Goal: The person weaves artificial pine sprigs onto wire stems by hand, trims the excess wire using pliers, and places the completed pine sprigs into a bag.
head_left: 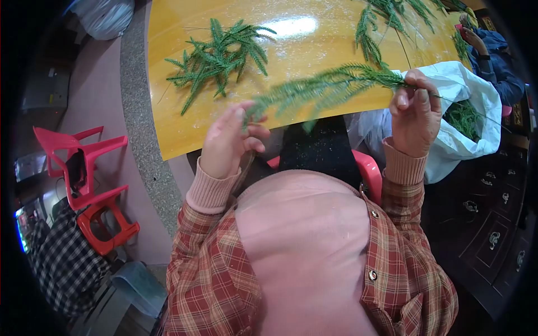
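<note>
A green artificial-looking sprig (pixel 330 84) stretches between my two hands above the near edge of the yellow table (pixel 297 117). My right hand (pixel 417 112) pinches its stem end between thumb and fingers. At the leafy tip on the other side, my left hand (pixel 232 137) has its thumb and index finger closed around the fronds, which are blurred there. Beyond my left hand, a loose pile of similar green sprigs (pixel 218 59) lies on the table.
More sprigs (pixel 386 19) lie at the table's far right. A white bag (pixel 485 106) holding greenery stands beside my right hand. Another person (pixel 493 61) sits at the right. Red chairs (pixel 84 162) are on the left, and a plastic bag (pixel 103 17) is at the upper left.
</note>
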Action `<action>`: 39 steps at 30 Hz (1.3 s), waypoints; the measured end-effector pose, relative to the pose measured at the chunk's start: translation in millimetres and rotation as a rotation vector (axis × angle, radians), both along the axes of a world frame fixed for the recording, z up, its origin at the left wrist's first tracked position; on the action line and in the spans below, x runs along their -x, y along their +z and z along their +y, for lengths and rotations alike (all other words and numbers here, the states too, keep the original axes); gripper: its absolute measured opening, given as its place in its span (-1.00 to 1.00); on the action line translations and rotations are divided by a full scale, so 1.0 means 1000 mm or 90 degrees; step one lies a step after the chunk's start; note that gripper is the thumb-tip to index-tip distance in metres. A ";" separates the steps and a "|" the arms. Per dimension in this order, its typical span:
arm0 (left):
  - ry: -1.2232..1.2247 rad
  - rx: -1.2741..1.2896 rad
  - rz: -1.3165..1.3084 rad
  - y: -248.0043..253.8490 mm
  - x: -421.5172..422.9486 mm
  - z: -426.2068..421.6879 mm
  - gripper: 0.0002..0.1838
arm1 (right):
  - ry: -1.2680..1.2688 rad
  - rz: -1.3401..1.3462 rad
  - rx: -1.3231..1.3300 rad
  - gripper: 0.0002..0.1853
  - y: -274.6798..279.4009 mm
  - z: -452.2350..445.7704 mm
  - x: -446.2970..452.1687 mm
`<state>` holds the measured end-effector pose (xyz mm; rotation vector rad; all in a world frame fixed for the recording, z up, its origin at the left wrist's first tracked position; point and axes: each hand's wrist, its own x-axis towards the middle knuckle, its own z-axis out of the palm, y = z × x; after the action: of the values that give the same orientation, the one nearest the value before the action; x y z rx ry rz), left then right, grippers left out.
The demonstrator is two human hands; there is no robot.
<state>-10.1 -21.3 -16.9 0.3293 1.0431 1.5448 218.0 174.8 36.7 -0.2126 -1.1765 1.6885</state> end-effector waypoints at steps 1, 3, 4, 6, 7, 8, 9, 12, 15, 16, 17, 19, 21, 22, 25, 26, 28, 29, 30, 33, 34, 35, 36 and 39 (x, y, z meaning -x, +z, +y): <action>-0.043 -0.017 -0.015 -0.005 -0.001 -0.002 -0.51 | 0.004 -0.013 0.010 -0.80 0.001 -0.005 0.002; -0.119 -0.047 -0.085 -0.005 -0.002 -0.003 -0.54 | -0.007 -0.022 0.017 -0.81 -0.005 -0.014 0.009; -0.116 -0.043 -0.087 -0.004 -0.005 -0.001 -0.53 | -0.011 -0.026 0.020 -0.81 -0.008 -0.017 0.012; -0.110 -0.037 -0.091 -0.003 -0.011 0.004 -0.52 | 0.012 -0.048 0.009 -0.85 -0.012 -0.025 0.018; -0.099 -0.022 -0.037 -0.001 -0.014 0.006 -0.46 | 0.028 -0.058 -0.003 -0.86 -0.013 -0.032 0.022; -0.081 -0.013 -0.016 0.001 -0.018 0.009 -0.46 | 0.047 -0.070 -0.015 -0.87 -0.014 -0.039 0.026; -0.058 -0.003 0.004 0.003 -0.021 0.011 -0.46 | 0.070 -0.076 -0.007 -0.90 -0.015 -0.046 0.029; 0.025 0.004 0.027 0.007 -0.023 0.020 -0.43 | 0.162 -0.119 0.045 -0.89 -0.024 -0.064 0.032; 0.123 -0.044 0.053 0.004 -0.020 0.025 -0.42 | 0.268 -0.182 0.020 -0.87 -0.029 -0.074 0.037; 0.135 -0.040 0.076 0.004 -0.018 0.023 -0.44 | 0.293 -0.206 0.013 -0.87 -0.028 -0.077 0.037; 0.144 -0.039 0.097 0.004 -0.018 0.023 -0.47 | 0.309 -0.224 0.035 -0.85 -0.026 -0.080 0.038; 0.152 -0.045 0.116 0.003 -0.019 0.024 -0.53 | 0.341 -0.255 -0.006 -0.84 -0.025 -0.080 0.041; 0.153 -0.058 0.113 0.003 -0.021 0.023 -0.61 | 0.360 -0.276 -0.011 -0.84 -0.026 -0.081 0.044; 0.146 -0.041 0.197 0.002 -0.021 0.022 -0.65 | 0.356 -0.283 -0.035 -0.84 -0.027 -0.082 0.045; 0.129 -0.011 0.350 -0.003 -0.020 0.019 -0.73 | 0.336 -0.310 -0.068 -0.82 -0.029 -0.087 0.047; 0.125 -0.017 0.334 -0.005 -0.020 0.020 -0.73 | 0.329 -0.322 -0.141 -0.81 -0.029 -0.086 0.047; 0.149 -0.039 0.237 -0.003 -0.022 0.022 -0.73 | 0.313 -0.342 -0.288 -0.80 -0.029 -0.082 0.050; 0.175 -0.054 0.155 0.002 -0.026 0.023 -0.74 | 0.296 -0.344 -0.346 -0.79 -0.029 -0.082 0.052; 0.201 -0.068 0.072 0.005 -0.028 0.025 -0.75 | 0.278 -0.346 -0.403 -0.78 -0.029 -0.082 0.053; 0.222 -0.100 0.070 0.003 -0.029 0.025 -0.76 | 0.234 -0.354 -0.522 -0.76 -0.028 -0.080 0.055; 0.225 -0.093 0.141 0.000 -0.028 0.025 -0.78 | 0.219 -0.358 -0.554 -0.76 -0.028 -0.080 0.056; 0.228 -0.087 0.211 -0.004 -0.026 0.025 -0.80 | 0.218 -0.351 -0.562 -0.76 -0.027 -0.079 0.056; 0.228 -0.082 0.281 -0.006 -0.024 0.025 -0.82 | 0.216 -0.345 -0.570 -0.76 -0.026 -0.079 0.056; 0.238 -0.108 0.214 -0.006 -0.027 0.024 -0.81 | 0.226 -0.349 -0.472 -0.77 -0.027 -0.082 0.055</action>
<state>16.6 2.9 -22.5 0.5495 1.2894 1.9660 163.4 92.6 9.7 0.0070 -2.2787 1.3950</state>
